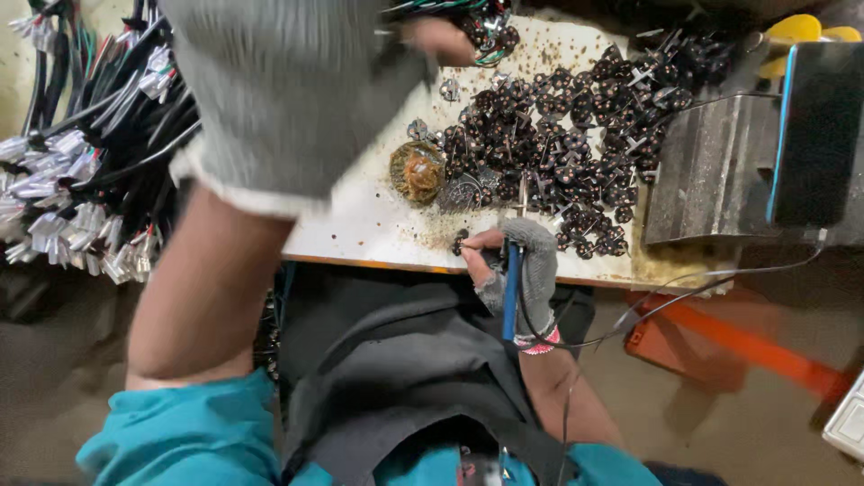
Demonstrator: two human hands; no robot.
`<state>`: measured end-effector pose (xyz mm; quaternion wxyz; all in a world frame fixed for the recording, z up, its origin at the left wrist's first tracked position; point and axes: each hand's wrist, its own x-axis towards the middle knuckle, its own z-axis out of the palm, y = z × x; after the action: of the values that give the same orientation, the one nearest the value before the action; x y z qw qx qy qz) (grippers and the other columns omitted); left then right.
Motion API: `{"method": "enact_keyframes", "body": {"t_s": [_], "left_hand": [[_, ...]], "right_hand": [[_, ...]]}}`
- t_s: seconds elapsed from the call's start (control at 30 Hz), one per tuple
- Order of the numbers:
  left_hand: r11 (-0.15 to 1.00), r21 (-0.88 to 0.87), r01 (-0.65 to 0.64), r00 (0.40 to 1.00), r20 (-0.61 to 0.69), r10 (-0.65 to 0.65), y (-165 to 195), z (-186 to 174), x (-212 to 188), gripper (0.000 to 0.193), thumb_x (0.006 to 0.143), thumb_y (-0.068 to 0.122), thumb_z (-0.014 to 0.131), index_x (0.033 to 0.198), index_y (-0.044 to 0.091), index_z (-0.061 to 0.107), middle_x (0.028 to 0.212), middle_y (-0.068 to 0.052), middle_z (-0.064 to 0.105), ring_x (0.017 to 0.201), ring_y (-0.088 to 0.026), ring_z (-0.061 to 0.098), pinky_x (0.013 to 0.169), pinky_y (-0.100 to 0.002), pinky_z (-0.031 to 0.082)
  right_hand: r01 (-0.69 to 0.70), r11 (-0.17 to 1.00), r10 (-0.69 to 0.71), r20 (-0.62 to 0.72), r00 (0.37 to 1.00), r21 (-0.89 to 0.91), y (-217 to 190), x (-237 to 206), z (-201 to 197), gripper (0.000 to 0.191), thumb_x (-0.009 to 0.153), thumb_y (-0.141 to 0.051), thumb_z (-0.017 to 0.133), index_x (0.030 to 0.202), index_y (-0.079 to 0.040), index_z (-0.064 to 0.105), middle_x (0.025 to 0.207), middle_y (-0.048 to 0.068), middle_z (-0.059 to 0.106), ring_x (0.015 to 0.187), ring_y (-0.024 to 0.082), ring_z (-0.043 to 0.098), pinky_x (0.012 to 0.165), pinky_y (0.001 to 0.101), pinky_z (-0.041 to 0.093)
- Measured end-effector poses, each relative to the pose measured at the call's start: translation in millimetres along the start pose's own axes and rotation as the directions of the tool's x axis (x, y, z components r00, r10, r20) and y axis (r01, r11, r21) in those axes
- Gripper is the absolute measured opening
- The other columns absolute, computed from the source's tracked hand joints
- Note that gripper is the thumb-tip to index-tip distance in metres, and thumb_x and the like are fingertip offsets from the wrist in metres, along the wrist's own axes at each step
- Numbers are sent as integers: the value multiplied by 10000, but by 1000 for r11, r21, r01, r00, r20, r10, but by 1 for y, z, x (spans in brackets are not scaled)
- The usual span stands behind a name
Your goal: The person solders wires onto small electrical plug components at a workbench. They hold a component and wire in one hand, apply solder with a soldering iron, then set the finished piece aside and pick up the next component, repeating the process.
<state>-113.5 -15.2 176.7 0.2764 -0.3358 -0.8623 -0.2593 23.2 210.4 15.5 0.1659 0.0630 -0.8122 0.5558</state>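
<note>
- On the white worktable (378,225), the right hand (522,270) (in a grey fingerless glove) grips a blue-handled soldering iron (511,288), fingers closed around it, tip near the edge of a heap of small dark components (576,144).
- Left hand (297,81), gloved and blurred, reaches far up toward a wire bundle (477,27); I cannot tell its finger state.
- Beside the heap sits a brown tip cleaner (417,171).
- Cable bundles with white connectors (81,171) lie at the left.

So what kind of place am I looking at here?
Probably a small electronics assembly bench: the right hand holds a blue soldering iron, small black parts heap on the worktable, and bundled wires lie left.
</note>
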Motion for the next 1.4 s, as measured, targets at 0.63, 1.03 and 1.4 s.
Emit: {"method": "enact_keyframes", "body": {"t_s": [0.63,1.03,1.4], "left_hand": [[862,-259,436,867,379,-324,56,129,-195,255,843,238,775,1096,203,775,903,-15,729,818,-241,713,641,-384,544],[754,-338,563,773,537,-337,45,121,-187,175,828,257,773,990,193,788,878,-61,722,802,-277,713,677,-400,554],[794,-350,498,798,544,-260,44,123,-186,141,793,270,774,916,203,755,832,-56,685,773,-298,683,634,-427,521]], "right_hand": [[60,987,-71,69,995,147,36,-30,11,561,962,17,766,1288,-108,326,1016,88,705,933,182,714,857,315,579],[-205,939,119,297,947,277,64,-45,-5,301,978,-35,775,1147,-106,537,966,60,716,875,158,697,809,285,574],[-356,911,248,412,877,210,53,-35,-13,90,935,-95,784,936,-29,723,902,62,737,854,165,713,767,289,577]]}}
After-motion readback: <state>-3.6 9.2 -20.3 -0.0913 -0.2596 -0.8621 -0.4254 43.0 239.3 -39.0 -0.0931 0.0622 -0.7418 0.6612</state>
